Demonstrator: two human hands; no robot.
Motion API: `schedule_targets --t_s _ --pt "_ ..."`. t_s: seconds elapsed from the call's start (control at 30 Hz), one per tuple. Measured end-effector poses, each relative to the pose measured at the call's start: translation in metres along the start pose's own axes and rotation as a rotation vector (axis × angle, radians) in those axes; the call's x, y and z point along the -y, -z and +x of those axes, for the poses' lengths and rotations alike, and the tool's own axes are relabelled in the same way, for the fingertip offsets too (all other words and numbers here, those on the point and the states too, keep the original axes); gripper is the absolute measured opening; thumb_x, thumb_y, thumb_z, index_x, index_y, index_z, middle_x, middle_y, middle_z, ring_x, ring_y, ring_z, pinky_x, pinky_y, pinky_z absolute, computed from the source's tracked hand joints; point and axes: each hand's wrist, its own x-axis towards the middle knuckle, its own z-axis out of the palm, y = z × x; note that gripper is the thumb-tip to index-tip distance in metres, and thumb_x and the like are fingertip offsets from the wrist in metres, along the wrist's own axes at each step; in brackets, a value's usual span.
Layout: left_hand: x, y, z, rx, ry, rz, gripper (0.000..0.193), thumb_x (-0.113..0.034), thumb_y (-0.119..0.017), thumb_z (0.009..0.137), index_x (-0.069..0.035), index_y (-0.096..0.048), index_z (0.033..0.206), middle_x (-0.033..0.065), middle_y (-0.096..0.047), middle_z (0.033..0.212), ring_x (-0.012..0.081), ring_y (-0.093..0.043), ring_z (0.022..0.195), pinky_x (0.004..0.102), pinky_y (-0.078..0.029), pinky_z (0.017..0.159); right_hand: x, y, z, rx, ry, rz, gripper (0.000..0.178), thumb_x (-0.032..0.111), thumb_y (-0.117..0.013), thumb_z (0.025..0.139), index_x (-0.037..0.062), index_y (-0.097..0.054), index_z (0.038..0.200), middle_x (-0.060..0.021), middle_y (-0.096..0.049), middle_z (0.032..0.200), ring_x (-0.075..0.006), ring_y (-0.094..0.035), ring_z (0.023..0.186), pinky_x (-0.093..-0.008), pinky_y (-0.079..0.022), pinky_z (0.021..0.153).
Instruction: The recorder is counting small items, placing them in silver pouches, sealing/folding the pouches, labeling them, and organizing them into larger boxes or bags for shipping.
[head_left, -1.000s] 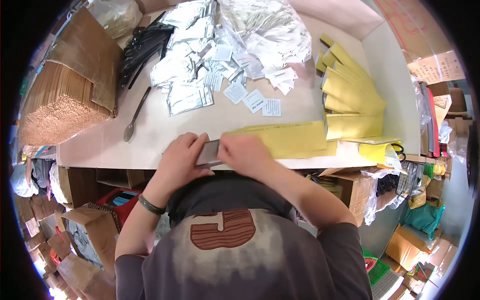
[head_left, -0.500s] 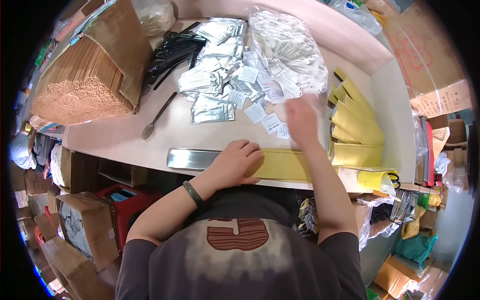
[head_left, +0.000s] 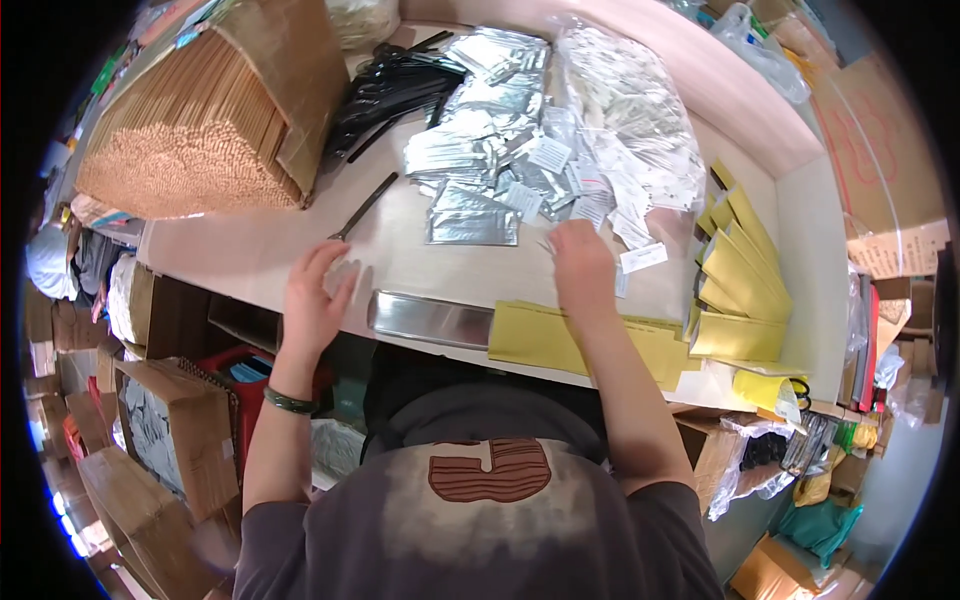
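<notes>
My left hand (head_left: 318,295) is over the left part of the table, thumb and fingers apart. Its fingertips reach the lower end of a dark, long-handled spoon (head_left: 368,205) and hide the bowl. With fingers curled together, my right hand (head_left: 582,268) is above small white printed cards (head_left: 642,257); what it pinches, if anything, is too small to make out. Left of it lies a stack of flat silver foil packets (head_left: 472,215). Under my right forearm, by the table's front edge, are flat yellow sleeves (head_left: 525,332), beside a shiny silver strip (head_left: 430,318).
A cardboard box (head_left: 310,95) full of thin wooden sticks stands at the left. Black utensils (head_left: 385,105) lie beside it. A clear bag of white packets (head_left: 640,110) is at the back. Fanned yellow sleeves (head_left: 745,275) and black-handled scissors (head_left: 800,393) sit at the right.
My left hand has left the yellow sleeves and moved left to the spoon, opening its fingers. My right hand has drawn slightly nearer, and the white cards have shifted. The view has shifted too.
</notes>
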Motion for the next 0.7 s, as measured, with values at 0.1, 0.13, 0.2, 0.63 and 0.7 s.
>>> schedule_targets --t_s 0.1,0.13,0.2,0.63,0.7 --pt "0.008 0.014 0.011 0.044 0.119 0.12 0.027 -0.009 -0.067 0.083 -0.004 -0.063 0.109 0.0167 -0.063 0.11 0.0362 -0.062 0.099 0.0398 -0.05 0.086 0.023 0.003 0.015 0.009 -0.05 0.218 0.013 0.012 -0.068 0.082 0.0024 -0.062 0.088 -0.0171 -0.064 0.085 -0.0328 -0.063 0.076 -0.0411 -0.05 0.066" --pt "0.011 0.01 0.018 0.037 0.13 0.121 0.027 -0.009 -0.067 0.083 -0.004 -0.063 0.109 0.0167 -0.063 0.11 0.0362 -0.062 0.099 0.0398 -0.05 0.086 0.035 0.003 0.024 0.077 -0.128 0.36 0.012 0.012 -0.068 0.082 0.0027 -0.062 0.088 -0.0168 -0.065 0.084 -0.0321 -0.064 0.073 -0.0403 -0.05 0.063" --pt "0.013 -0.008 0.038 -0.065 -0.003 0.231 0.024 -0.011 -0.066 0.082 -0.006 -0.064 0.105 0.014 -0.063 0.107 0.0353 -0.062 0.095 0.043 -0.051 0.08 0.055 -0.008 0.035 0.302 -0.096 0.324 0.01 0.008 -0.067 0.08 0.0026 -0.062 0.087 -0.0181 -0.065 0.096 -0.0326 -0.064 0.084 -0.0395 -0.05 0.07" --pt "0.004 -0.026 0.031 -0.088 0.172 -0.011 0.017 -0.011 -0.062 0.087 -0.005 -0.067 0.102 0.0144 -0.065 0.091 0.0344 -0.063 0.081 0.0402 -0.051 0.07 0.102 -0.024 -0.03 0.535 0.024 0.315 0.013 0.015 -0.067 0.083 0.0081 -0.064 0.093 -0.0113 -0.062 0.089 -0.0313 -0.059 0.086 -0.0408 -0.046 0.075" --pt "-0.013 -0.03 0.017 -0.021 0.083 -0.168 0.015 -0.007 -0.062 0.087 -0.004 -0.066 0.101 0.0141 -0.064 0.087 0.0334 -0.062 0.077 0.0369 -0.05 0.067 0.103 -0.035 -0.043 0.364 0.23 0.257 0.013 0.014 -0.066 0.083 0.0077 -0.065 0.093 -0.0112 -0.063 0.091 -0.0313 -0.06 0.087 -0.0414 -0.046 0.076"
